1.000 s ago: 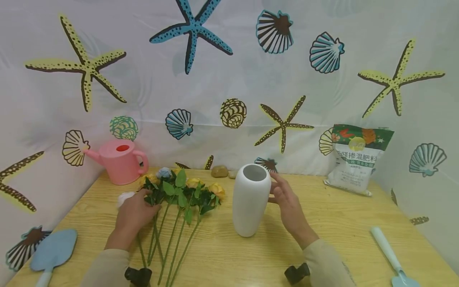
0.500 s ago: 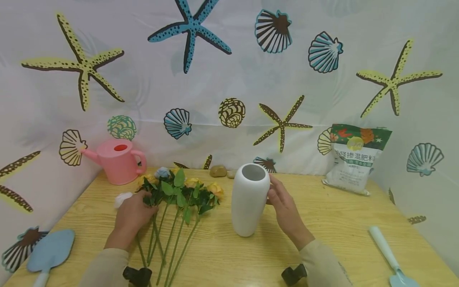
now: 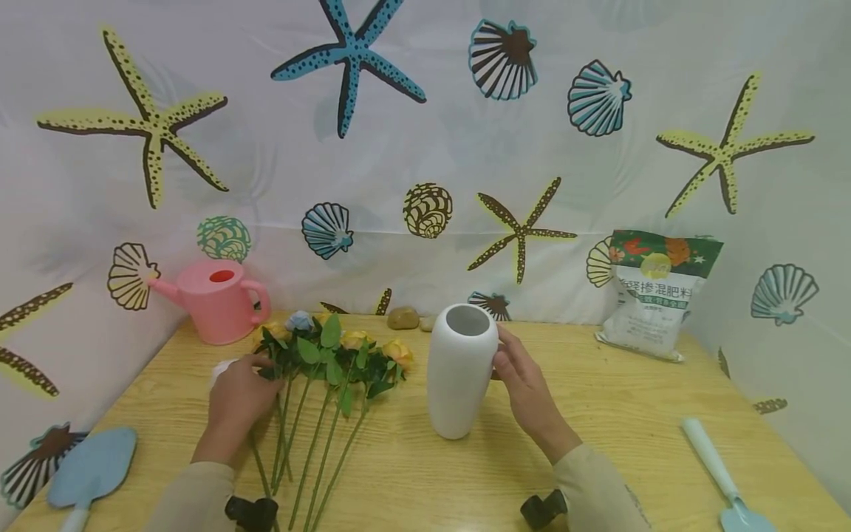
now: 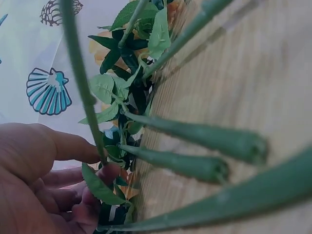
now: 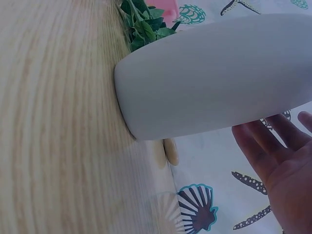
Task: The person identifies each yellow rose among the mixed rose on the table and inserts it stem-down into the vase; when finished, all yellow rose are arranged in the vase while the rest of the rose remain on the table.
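My left hand is over the left side of a row of several roses with long green stems. In the left wrist view, the thumb and index finger pinch one rose stem near its leaves; its bloom is hidden. Yellow roses and a blue rose show at the far end of the row, and a white bloom peeks out behind the hand. A tall white vase stands upright to the right of the flowers. My right hand touches its right side with extended fingertips.
A pink watering can stands at the back left. Pebbles lie behind the vase, and a fertilizer bag leans at the back right. One blue trowel lies front left, another pale blue tool front right.
My right hand has closed the small gap to the vase and its fingertips now meet the side. My left hand has shifted slightly left, and a stem beneath it has swung left.
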The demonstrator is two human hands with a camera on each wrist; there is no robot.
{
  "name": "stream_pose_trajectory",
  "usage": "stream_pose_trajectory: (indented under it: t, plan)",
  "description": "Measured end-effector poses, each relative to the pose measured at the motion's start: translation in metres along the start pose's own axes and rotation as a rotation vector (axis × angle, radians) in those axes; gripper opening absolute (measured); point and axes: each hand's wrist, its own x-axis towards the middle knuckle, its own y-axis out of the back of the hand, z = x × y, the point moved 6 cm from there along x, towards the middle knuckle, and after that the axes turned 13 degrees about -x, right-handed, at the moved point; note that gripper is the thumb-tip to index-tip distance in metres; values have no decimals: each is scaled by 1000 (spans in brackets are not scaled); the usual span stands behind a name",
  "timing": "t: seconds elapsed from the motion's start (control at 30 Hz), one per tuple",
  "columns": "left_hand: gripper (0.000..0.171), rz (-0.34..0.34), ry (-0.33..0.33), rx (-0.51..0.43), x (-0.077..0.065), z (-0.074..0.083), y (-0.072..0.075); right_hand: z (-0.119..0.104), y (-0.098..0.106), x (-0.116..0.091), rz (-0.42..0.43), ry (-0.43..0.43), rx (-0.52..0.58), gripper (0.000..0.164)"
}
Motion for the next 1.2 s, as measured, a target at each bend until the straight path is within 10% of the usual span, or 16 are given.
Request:
stream_pose_trajectory:
  t: [0.67,1.2]
  plan:
    - [57,74,240,-613,-1,-6,11,1,-1,-1,2,-14,-18,44]
    - [50,139,142,-671,-15,33,31,1,-1,1,7,-1,-19,42]
